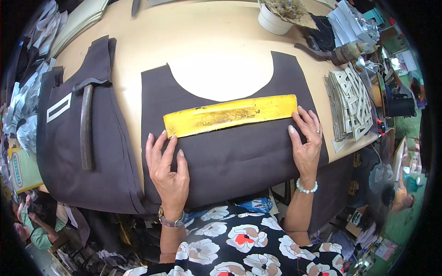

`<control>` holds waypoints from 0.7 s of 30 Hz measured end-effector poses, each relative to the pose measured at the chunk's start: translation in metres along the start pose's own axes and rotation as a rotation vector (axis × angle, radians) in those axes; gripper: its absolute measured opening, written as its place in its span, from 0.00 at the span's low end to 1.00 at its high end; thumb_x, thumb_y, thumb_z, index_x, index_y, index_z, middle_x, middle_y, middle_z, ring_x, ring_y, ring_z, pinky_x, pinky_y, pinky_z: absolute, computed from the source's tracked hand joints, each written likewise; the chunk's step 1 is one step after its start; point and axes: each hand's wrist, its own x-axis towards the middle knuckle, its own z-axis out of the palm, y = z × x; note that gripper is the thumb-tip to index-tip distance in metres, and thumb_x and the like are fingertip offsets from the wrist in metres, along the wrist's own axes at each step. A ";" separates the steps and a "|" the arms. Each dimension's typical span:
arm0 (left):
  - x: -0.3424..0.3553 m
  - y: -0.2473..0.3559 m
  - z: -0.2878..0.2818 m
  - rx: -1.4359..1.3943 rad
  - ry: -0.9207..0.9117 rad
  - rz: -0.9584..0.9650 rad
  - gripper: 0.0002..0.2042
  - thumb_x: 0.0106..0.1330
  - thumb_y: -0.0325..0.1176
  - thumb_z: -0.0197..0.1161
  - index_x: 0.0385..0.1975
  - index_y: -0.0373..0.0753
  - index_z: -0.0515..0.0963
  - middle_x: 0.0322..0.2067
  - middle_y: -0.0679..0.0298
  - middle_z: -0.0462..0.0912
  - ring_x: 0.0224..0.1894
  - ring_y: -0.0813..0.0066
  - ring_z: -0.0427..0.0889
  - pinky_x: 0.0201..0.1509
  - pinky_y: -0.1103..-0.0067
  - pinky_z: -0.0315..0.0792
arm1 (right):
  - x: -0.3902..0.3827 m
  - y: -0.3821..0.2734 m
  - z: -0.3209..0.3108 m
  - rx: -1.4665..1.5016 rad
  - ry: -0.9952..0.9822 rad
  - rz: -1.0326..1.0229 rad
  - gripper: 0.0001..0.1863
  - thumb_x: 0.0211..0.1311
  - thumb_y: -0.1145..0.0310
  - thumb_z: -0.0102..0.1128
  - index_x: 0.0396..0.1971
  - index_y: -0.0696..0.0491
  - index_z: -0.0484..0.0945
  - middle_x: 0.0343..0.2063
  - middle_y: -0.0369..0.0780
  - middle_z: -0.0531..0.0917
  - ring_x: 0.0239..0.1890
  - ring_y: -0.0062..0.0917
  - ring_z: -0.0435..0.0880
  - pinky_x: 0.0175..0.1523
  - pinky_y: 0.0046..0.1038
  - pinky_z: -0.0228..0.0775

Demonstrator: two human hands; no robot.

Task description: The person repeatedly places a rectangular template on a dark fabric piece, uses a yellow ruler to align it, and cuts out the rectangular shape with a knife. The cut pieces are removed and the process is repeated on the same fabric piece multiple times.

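A long, slightly curved yellow bar (230,113), glossy and scuffed dark along its middle, lies on a dark fabric piece (221,156) with a scooped neckline. Its exact kind I cannot tell. The fingertips of my left hand (168,177) rest at the bar's lower left corner, fingers apart. At the right end, the fingertips of my right hand (307,147) touch the bar's edge, with the thumb spread just below it. To the left, a hammer (86,124) with a dark handle lies on stacked dark cut pieces (106,184), beside a white rectangular frame (59,107).
A stack of pale cut-out templates (352,103) stands on the table's right edge. Behind it are a tool with a wrapped handle (343,54) and a white pot (275,20). Folded cloths crowd the left rim; a person in green (40,234) sits lower left.
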 end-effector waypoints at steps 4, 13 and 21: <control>-0.001 0.000 0.001 0.000 -0.003 0.000 0.17 0.56 0.20 0.59 0.46 0.35 0.80 0.52 0.55 0.76 0.64 0.49 0.64 0.66 0.61 0.57 | 0.000 0.003 0.000 0.007 0.007 -0.011 0.17 0.59 0.65 0.61 0.48 0.52 0.81 0.54 0.39 0.78 0.63 0.39 0.64 0.69 0.41 0.49; 0.005 0.017 -0.001 0.602 -0.138 0.285 0.18 0.58 0.25 0.54 0.48 0.29 0.76 0.56 0.50 0.72 0.63 0.49 0.64 0.66 0.57 0.56 | 0.004 -0.011 0.002 -0.252 0.066 -0.127 0.13 0.60 0.70 0.57 0.43 0.57 0.81 0.51 0.40 0.79 0.59 0.41 0.69 0.67 0.45 0.51; 0.009 0.036 0.018 0.642 -0.200 0.256 0.20 0.57 0.29 0.56 0.51 0.36 0.74 0.50 0.36 0.72 0.56 0.45 0.69 0.63 0.59 0.60 | 0.010 -0.026 0.004 -0.454 -0.011 -0.182 0.13 0.60 0.65 0.57 0.43 0.53 0.79 0.49 0.41 0.78 0.58 0.38 0.70 0.65 0.54 0.49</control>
